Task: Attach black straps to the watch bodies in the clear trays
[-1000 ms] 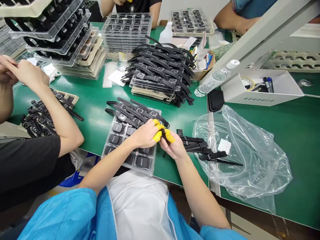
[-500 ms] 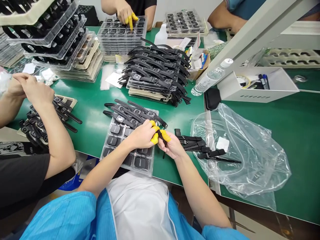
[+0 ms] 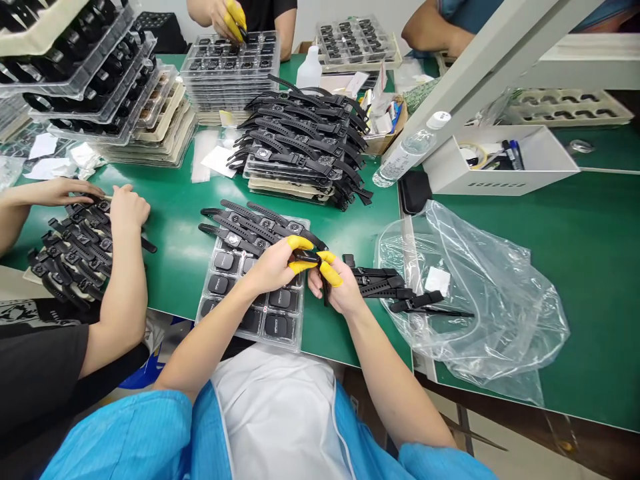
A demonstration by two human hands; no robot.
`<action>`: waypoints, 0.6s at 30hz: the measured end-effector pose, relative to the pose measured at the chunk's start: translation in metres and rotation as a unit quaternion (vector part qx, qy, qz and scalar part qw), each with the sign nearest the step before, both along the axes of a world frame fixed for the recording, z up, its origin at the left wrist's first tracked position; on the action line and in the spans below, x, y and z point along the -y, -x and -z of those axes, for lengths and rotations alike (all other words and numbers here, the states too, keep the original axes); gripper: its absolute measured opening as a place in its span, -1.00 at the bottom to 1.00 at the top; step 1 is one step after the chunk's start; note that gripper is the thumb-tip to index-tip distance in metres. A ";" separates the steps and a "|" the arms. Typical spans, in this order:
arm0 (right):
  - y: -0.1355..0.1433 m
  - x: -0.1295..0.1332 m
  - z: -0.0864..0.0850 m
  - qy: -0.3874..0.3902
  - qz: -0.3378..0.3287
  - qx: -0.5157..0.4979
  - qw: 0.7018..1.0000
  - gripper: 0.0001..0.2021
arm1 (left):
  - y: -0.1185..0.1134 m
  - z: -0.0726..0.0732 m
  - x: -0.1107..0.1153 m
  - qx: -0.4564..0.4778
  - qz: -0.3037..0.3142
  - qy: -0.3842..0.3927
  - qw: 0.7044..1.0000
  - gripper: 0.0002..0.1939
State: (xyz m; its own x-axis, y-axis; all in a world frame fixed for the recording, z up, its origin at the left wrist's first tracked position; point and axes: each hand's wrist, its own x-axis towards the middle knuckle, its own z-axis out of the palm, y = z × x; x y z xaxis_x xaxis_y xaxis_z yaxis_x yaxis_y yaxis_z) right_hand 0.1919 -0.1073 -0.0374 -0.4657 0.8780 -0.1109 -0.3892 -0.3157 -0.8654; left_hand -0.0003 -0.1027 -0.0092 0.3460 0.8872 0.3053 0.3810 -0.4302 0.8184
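Yellow finger covers are on both my hands. My left hand is closed on a black watch, pinched between thumb and fingers above the right side of the clear tray. My right hand meets it at the watch's right end, its fingers closed on a black strap that hangs down. Square black watch bodies sit in the tray's compartments, and several watches with straps lie across its far part. Loose black straps lie just right of my right hand.
A clear plastic bag covers the table at right. Behind stand a strap-laden watch stack, a bottle and a white box. At left, a person's hands are over more watches; another person's hand is at stacked trays.
The watch between my hands now shows more clearly, and my left fingers have opened wider around it. The left person's hands have moved apart and down to the watches. The whole view has shifted slightly.
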 end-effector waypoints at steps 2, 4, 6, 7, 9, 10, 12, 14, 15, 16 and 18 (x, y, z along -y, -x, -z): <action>0.001 0.001 -0.002 -0.002 -0.008 -0.026 1.000 -0.56 | -0.002 0.000 0.000 0.034 -0.016 -0.002 0.999 -0.77; 0.003 0.001 -0.005 0.025 -0.047 -0.053 0.997 -0.57 | -0.005 -0.001 -0.001 0.075 -0.023 -0.004 0.997 -0.70; 0.003 0.001 -0.006 0.062 -0.106 -0.076 0.990 -0.58 | -0.007 -0.002 -0.003 0.142 -0.042 0.022 0.989 -0.64; 0.003 0.000 -0.006 0.079 -0.133 -0.081 0.985 -0.59 | -0.006 -0.002 -0.004 0.185 -0.063 0.043 0.980 -0.61; 0.001 -0.001 -0.006 0.105 -0.170 -0.072 0.977 -0.61 | -0.003 -0.005 -0.008 0.282 -0.133 0.076 0.947 -0.58; 0.000 -0.002 -0.006 0.115 -0.181 -0.061 0.975 -0.62 | -0.001 -0.006 -0.010 0.326 -0.172 0.081 0.926 -0.56; -0.002 -0.003 -0.005 0.126 -0.190 -0.037 0.973 -0.63 | 0.003 -0.008 -0.013 0.387 -0.235 0.071 0.889 -0.51; -0.003 -0.004 -0.005 0.130 -0.189 -0.021 0.973 -0.62 | 0.004 -0.010 -0.015 0.412 -0.271 0.056 0.868 -0.44; -0.004 -0.004 -0.006 0.129 -0.187 -0.017 0.974 -0.61 | 0.004 -0.010 -0.016 0.417 -0.281 0.053 0.863 -0.41; -0.004 -0.004 -0.006 0.126 -0.182 -0.013 0.975 -0.61 | 0.003 -0.010 -0.016 0.419 -0.289 0.053 0.859 -0.39; -0.006 -0.005 -0.007 0.113 -0.166 -0.004 0.980 -0.62 | 0.003 -0.010 -0.017 0.422 -0.299 0.067 0.853 -0.36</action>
State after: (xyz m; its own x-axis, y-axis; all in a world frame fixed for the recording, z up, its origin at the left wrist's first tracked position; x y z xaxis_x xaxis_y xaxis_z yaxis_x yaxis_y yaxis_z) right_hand 0.1976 -0.1024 -0.0305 -0.7230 0.6314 -0.2802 -0.2384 -0.6088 -0.7566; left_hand -0.0029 -0.0853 0.0011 -0.4745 0.8741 0.1035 -0.2496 -0.2464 0.9365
